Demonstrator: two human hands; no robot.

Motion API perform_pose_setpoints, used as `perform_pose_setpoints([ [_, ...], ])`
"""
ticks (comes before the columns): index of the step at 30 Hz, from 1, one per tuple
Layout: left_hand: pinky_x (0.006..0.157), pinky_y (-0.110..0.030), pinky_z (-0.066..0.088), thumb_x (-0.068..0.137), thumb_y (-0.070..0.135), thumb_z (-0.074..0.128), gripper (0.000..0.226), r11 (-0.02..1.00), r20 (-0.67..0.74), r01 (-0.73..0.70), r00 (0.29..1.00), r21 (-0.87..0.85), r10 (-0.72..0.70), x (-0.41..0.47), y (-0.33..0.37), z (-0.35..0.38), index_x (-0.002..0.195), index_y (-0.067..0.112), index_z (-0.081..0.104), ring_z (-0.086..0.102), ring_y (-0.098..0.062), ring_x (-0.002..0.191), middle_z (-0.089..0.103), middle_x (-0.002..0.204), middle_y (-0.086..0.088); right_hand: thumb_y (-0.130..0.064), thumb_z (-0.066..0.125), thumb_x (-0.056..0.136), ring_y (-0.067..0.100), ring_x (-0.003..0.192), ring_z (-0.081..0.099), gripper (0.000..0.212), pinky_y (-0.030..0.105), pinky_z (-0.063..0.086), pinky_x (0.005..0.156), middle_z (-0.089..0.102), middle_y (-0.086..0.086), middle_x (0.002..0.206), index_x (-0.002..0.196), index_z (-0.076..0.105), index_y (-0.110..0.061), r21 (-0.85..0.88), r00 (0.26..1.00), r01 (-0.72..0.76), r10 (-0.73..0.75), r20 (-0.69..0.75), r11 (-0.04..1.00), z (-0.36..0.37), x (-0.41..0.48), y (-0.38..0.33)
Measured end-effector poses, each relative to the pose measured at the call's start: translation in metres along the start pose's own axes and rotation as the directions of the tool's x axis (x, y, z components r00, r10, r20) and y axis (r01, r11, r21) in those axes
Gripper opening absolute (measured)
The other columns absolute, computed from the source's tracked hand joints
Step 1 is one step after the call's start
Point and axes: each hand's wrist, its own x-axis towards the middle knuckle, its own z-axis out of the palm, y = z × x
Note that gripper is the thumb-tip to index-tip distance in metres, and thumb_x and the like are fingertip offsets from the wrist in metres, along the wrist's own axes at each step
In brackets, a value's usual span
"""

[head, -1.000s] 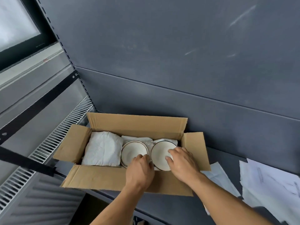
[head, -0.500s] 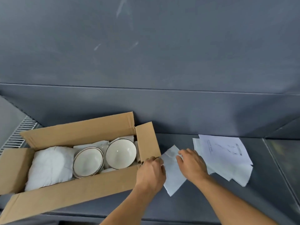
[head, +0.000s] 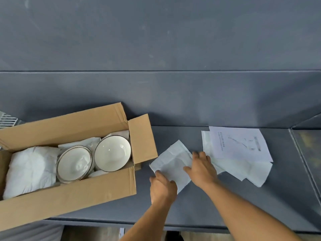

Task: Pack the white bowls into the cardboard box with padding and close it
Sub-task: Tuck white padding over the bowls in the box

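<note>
- White bowls [head: 112,153] are in the cardboard box [head: 69,197], mouths up, dark rims showing.
- One single bowl sits at the box's right end, just beside the right short flap.
- The left stack [head: 74,164] touches it on its left. I count several nested rims. The inside looks white and crumpled, and I can't tell what it is.
- Crumpled white paper is packed around both. A wrapped white bundle [head: 31,169] fills the box's left end, beside the stack.
- The box is at the left end of the bench [head: 191,206] with its flaps open. The far long flap stands up, the right short flap tilts outward, and the near long flap is folded out toward the camera.
- A paper sheet [head: 172,160] lies flat on the bench just right of the box, not touching it, turned cornerwise.
- Right hand [head: 202,168] is palm down on the sheet's right part. Its fingers [head: 201,157] are straight and spread, with the thumb on the sheet and the tips at the far-right edge. It grips nothing and only presses.
- Left hand [head: 162,187] is at the sheet's near-left edge, knuckles up. Its fingers [head: 158,173] are curled, with one tip on the edge. I can't tell from this feed whether it pinches the sheet or only touches it.
- A pile of sheets [head: 243,171] is fanned out on the bench to the right, and its left edge runs up to the right hand.
- A printed page [head: 239,145] lies on top of the pile at the far side. The text is too small to read.
</note>
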Motion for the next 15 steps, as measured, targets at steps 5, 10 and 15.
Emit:
perform_pose_setpoints([
  [5,0.091,-0.038,0.049,0.089,0.02,0.058,0.053,0.989,-0.049,0.101,0.993,-0.112,-0.107,0.007,0.004,0.003,0.135,0.01,0.034,0.057,-0.034,0.111,0.04,0.134,-0.014,-0.038,0.065,0.089,0.027,0.107,0.054,0.036,0.033,0.042,0.072,0.06,0.005,0.112,0.108,0.051,-0.011,0.055,0.999,-0.039,0.037,0.034,0.998,-0.002,0.009,0.002],
  [10,0.089,-0.038,0.052,0.084,0.022,0.064,0.051,0.965,-0.06,0.129,0.987,-0.229,-0.146,0.009,0.004,0.004,0.129,0.011,0.041,0.056,-0.032,0.108,0.05,0.125,-0.013,-0.029,0.057,0.092,0.019,0.068,0.046,0.027,0.03,0.035,0.058,0.048,-0.003,0.076,0.075,0.041,-0.016,0.309,0.99,-0.06,0.017,0.14,0.949,-0.017,0.013,0.013],
  [15,0.066,-0.028,0.045,0.086,0.029,0.061,0.043,0.95,-0.01,0.11,0.993,-0.291,-0.118,0.001,0.02,0.007,0.123,0.012,0.046,0.058,-0.024,0.091,0.058,0.105,-0.005,-0.022,0.058,0.089,0.014,0.057,0.027,0.036,0.026,0.023,0.05,0.029,-0.004,0.066,0.069,0.028,-0.017,0.547,0.979,-0.096,-0.02,0.202,0.832,-0.048,0.008,0.026],
])
